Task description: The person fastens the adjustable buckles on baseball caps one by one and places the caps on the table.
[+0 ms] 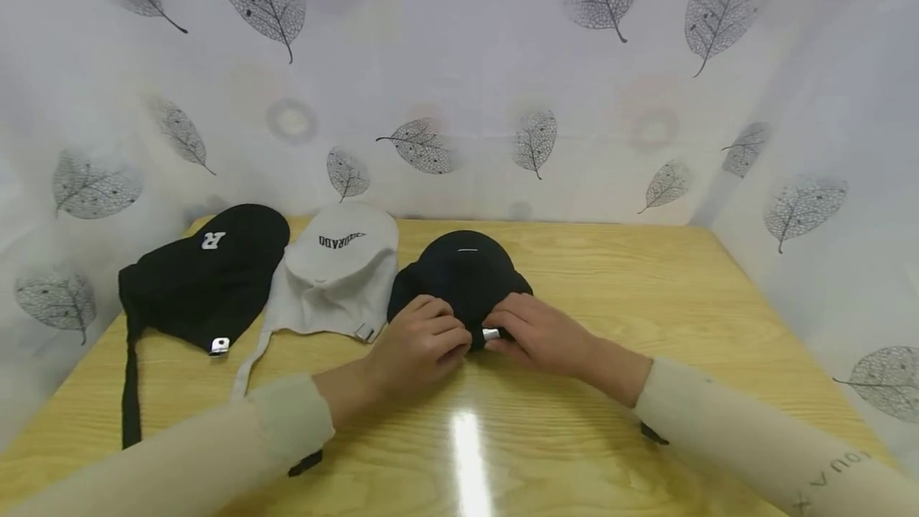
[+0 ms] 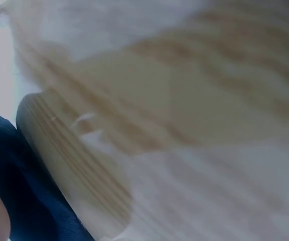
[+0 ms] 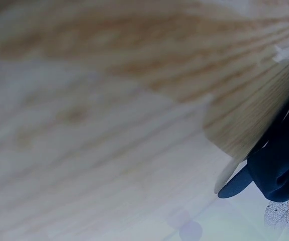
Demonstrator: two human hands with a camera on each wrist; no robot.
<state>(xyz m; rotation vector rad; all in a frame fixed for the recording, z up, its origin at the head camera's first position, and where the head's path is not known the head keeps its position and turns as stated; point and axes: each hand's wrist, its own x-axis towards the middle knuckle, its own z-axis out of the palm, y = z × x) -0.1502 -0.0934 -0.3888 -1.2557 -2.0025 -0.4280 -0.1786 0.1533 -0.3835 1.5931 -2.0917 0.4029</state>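
Note:
A dark cap [image 1: 467, 270] with a short white line on its front lies in the middle of the table. My left hand [image 1: 424, 340] has curled fingers and pinches the cap's near edge. On the other side of that edge my right hand [image 1: 534, 333] grips the cap, beside a small shiny white tag [image 1: 491, 334]. Part of the near edge is hidden behind the fingers. At the left wrist view's lower left, dark blue-looking cloth of the cap [image 2: 31, 191] shows next to the hand. The right wrist view catches the cap [image 3: 277, 170] at its right edge.
Left of the dark cap lies a white cap [image 1: 345, 250] with dark lettering and a long strap. Farther left is a black cap [image 1: 215, 278] with a white R, a strap and a metal-looking tag. A leaf-patterned curtain [image 1: 459, 86] surrounds the wooden table [image 1: 632, 278].

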